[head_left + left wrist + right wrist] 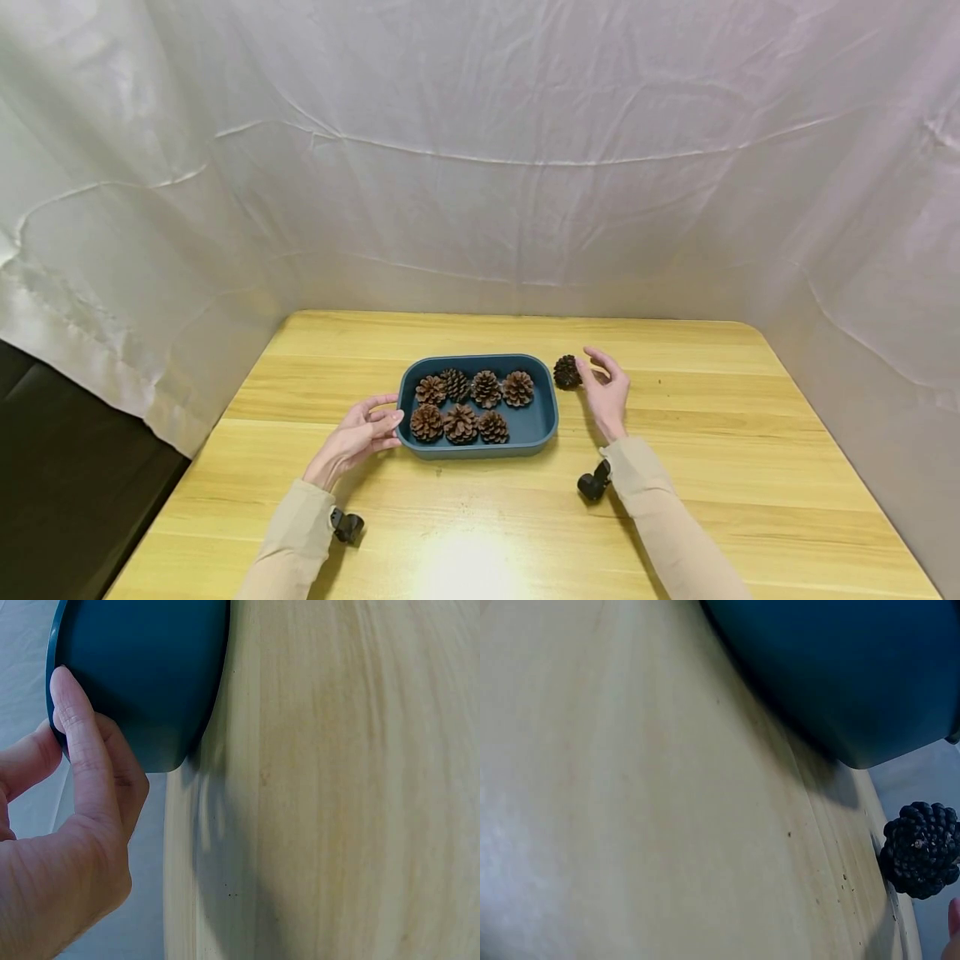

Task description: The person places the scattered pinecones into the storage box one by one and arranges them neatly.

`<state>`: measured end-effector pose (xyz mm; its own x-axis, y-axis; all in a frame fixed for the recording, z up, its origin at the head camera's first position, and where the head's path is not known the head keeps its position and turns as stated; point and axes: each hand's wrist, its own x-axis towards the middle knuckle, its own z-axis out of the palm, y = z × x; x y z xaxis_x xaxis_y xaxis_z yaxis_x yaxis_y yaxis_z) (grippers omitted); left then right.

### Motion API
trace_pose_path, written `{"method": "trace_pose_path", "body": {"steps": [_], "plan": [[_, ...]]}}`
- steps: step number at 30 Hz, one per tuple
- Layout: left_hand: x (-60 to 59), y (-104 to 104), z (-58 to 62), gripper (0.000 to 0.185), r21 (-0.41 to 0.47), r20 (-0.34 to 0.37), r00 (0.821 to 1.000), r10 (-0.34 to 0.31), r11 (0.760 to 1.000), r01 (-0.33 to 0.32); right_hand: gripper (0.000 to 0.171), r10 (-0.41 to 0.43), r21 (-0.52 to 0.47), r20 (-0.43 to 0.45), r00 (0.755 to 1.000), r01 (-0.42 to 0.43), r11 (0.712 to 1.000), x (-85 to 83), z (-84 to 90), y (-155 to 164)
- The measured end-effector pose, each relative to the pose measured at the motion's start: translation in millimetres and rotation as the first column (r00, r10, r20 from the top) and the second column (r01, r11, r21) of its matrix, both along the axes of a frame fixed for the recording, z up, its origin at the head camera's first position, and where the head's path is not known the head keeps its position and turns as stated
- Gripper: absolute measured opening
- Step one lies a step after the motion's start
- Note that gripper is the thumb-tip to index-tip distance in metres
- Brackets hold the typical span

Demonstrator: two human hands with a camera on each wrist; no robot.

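Observation:
A blue rectangular tray (532, 425) sits on the table, holding several brown pinecones (461, 423) in two rough rows. My left hand (363, 433) holds its left end; in the left wrist view the hand (82, 795) has fingers along the outer wall and thumb at the rim. Right of the tray, my right hand (606, 396) pinches a darker pinecone (567, 372), thumb against its right side. The right wrist view shows this pinecone (920, 850) with its base toward the camera, beside the tray wall (855, 682). Most of the right hand is outside that view.
The wooden table (465, 517) has a strong light reflection near its front. A pale curtain (517, 208) hangs behind and at both sides. A dark surface (67, 467) shows at lower left. Small black devices (347, 527) are worn on both wrists.

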<state>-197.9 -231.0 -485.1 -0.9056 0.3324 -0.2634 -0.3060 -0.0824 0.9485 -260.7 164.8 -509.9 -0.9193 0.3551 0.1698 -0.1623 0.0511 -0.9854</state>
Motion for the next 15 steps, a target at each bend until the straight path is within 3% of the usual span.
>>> {"method": "trace_pose_path", "body": {"steps": [9, 15], "plan": [[0.2, -0.1, 0.9, 0.061, 0.001, -0.003, 1.0, -0.003, 1.0, 0.003, 0.04, 0.018, 0.08, 0.083, 0.996, -0.025, 0.997, -0.5, 1.9, 3.1], [0.3, -0.3, 0.2, 0.06, -0.006, 0.0, 1.0, 0.003, 1.0, -0.003, 0.044, -0.003, 0.162, 0.082, 0.997, -0.01, 0.987, -1.8, -0.3, 4.1]]}}
